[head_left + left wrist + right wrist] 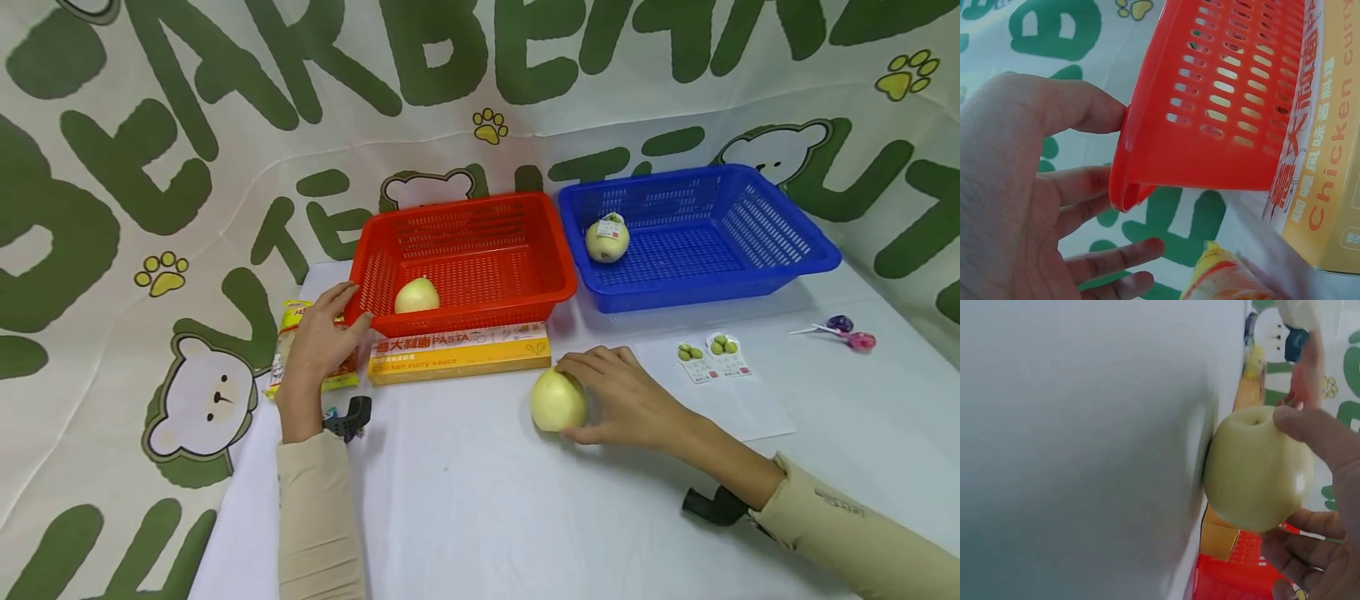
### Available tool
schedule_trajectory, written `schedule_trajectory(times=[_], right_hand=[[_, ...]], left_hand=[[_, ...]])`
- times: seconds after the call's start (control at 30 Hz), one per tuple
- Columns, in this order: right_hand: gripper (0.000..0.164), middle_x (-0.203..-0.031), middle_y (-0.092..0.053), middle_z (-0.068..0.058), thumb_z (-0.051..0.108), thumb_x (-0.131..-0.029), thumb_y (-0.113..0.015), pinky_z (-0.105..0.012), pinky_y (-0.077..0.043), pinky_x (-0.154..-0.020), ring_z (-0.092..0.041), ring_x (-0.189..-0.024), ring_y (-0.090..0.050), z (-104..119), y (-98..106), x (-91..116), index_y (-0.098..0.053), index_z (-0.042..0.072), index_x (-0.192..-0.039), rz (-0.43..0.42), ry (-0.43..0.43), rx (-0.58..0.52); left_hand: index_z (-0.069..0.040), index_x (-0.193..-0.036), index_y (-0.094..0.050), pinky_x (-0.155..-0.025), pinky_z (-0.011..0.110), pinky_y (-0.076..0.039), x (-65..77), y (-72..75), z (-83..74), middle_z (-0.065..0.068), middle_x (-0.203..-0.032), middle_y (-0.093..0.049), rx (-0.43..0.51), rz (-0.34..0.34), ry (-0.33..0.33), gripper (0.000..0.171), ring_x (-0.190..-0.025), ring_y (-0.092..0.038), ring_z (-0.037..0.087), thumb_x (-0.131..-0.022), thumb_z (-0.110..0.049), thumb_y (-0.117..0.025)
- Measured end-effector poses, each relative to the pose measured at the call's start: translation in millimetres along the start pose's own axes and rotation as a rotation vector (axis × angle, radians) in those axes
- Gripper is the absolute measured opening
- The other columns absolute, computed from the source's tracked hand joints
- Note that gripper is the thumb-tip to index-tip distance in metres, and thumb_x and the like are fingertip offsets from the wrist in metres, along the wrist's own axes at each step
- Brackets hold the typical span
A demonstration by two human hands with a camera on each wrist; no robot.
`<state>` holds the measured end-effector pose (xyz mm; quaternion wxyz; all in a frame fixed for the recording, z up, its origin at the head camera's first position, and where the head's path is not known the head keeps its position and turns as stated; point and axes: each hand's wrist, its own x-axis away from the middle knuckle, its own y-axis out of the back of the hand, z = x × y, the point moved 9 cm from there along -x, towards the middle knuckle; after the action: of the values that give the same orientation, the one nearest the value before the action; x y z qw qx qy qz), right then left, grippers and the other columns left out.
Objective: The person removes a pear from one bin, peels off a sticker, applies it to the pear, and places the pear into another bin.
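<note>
My right hand holds a round pale-yellow pear just above or on the white table; its thumb and fingers curve around the fruit, as the right wrist view also shows. At the left, my left hand grips the front-left corner of the red basket. Thumb and index finger touch its rim, while other fingers stay spread below. Another pear lies inside that basket. In the blue basket sits a pear with a sticker on it.
A yellow pasta box lies along the red basket's front. Beside it, a snack packet is partly under my left hand. A white sheet with fruit stickers and two lollipops lie at the right. Printed cloth hangs behind.
</note>
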<state>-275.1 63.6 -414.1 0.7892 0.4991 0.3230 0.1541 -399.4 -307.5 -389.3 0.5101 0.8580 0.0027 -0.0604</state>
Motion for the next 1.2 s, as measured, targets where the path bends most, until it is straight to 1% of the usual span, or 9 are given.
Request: schedule_trajectory(times=[0.2,0.37,0.47,0.6,0.73,0.87,0.97,1.07,1.2], right_hand=[[0.084,-0.133,-0.060,0.000,0.054,-0.066,-0.087,-0.041,-0.036,-0.088,-0.021,-0.119,-0.051,2.7,-1.1,3.6,-0.060,0.012,-0.134,0.028,0.005,-0.009],[0.092,-0.141,-0.054,-0.001,0.058,-0.068,-0.086,-0.044,-0.034,-0.093,-0.024,-0.127,-0.047,-3.1,3.5,10.9,-0.055,0.011,-0.140,0.056,-0.037,-0.034],[0.087,-0.141,-0.054,-0.001,0.055,-0.072,-0.085,-0.047,-0.032,-0.096,-0.025,-0.129,-0.045,-10.3,12.7,16.8,-0.055,0.012,-0.141,0.067,-0.053,-0.073],[0.068,-0.134,-0.059,-0.002,0.043,-0.080,-0.083,-0.048,-0.033,-0.094,-0.026,-0.126,-0.048,-31.4,35.0,29.2,-0.060,0.013,-0.136,0.026,-0.046,-0.067],[0.049,-0.123,-0.065,-0.007,0.024,-0.082,-0.083,-0.045,-0.034,-0.084,-0.030,-0.117,-0.054,-67.2,65.5,44.9,-0.067,0.008,-0.126,-0.063,-0.052,0.017],[0.038,-0.116,-0.067,-0.014,0.012,-0.083,-0.081,-0.049,-0.034,-0.080,-0.037,-0.114,-0.055,-118.8,94.2,65.2,-0.069,0.003,-0.118,-0.110,-0.170,0.089],[0.032,-0.114,-0.067,-0.019,0.009,-0.085,-0.079,-0.055,-0.035,-0.079,-0.042,-0.113,-0.055,-158.3,100.9,79.5,-0.070,-0.001,-0.114,-0.102,-0.286,0.105],[0.026,-0.109,-0.067,-0.021,0.011,-0.088,-0.076,-0.059,-0.037,-0.078,-0.044,-0.108,-0.057,-186.9,92.6,90.9,-0.072,-0.003,-0.109,-0.042,-0.366,0.104],[0.011,-0.092,-0.069,-0.011,0.009,-0.088,-0.076,-0.052,-0.045,-0.078,-0.033,-0.092,-0.063,-201.4,83.9,102.4,-0.074,0.001,-0.095,0.002,-0.384,0.071]], left_hand=[[-0.018,-0.156,-0.037,-0.099,0.072,-0.037,-1.3,2.5,-0.2,0.005,-0.163,-0.027,-0.028,-0.027,0.002,0.069,-0.144,-0.025,0.040,-0.094,-0.043,-0.056],[-0.016,-0.150,-0.049,-0.098,0.068,-0.042,0.1,16.6,-23.8,0.007,-0.156,-0.040,-0.031,-0.167,-0.056,0.062,-0.135,-0.037,0.038,-0.092,-0.036,-0.061],[-0.013,-0.142,-0.058,-0.102,0.062,-0.041,15.5,26.9,-62.3,0.008,-0.147,-0.050,0.092,-0.285,-0.140,0.051,-0.132,-0.043,0.033,-0.094,-0.031,-0.062],[-0.009,-0.129,-0.067,-0.102,0.050,-0.041,51.0,19.2,-161.7,0.008,-0.134,-0.061,0.271,-0.356,-0.434,0.035,-0.124,-0.051,0.027,-0.095,-0.019,-0.066],[-0.008,-0.121,-0.071,-0.100,0.037,-0.044,91.2,-30.9,-276.4,0.005,-0.124,-0.067,0.287,-0.251,-0.762,0.029,-0.116,-0.057,0.022,-0.093,-0.017,-0.067],[-0.015,-0.123,-0.071,-0.102,0.028,-0.043,105.8,-116.2,-357.1,-0.001,-0.125,-0.066,0.123,-0.061,-0.852,0.031,-0.117,-0.057,0.015,-0.097,-0.027,-0.060],[-0.019,-0.128,-0.069,-0.102,0.027,-0.043,97.9,-183.2,-386.6,-0.005,-0.130,-0.063,-0.045,0.053,-0.813,0.033,-0.121,-0.055,0.013,-0.102,-0.032,-0.052],[-0.021,-0.132,-0.066,-0.100,0.028,-0.046,89.3,-238.2,-397.0,-0.006,-0.135,-0.060,-0.204,0.112,-0.761,0.035,-0.124,-0.055,0.014,-0.105,-0.034,-0.047],[-0.023,-0.133,-0.064,-0.101,0.029,-0.045,87.7,-279.8,-396.8,-0.009,-0.137,-0.057,-0.327,0.145,-0.707,0.034,-0.127,-0.052,0.013,-0.102,-0.032,-0.054]])
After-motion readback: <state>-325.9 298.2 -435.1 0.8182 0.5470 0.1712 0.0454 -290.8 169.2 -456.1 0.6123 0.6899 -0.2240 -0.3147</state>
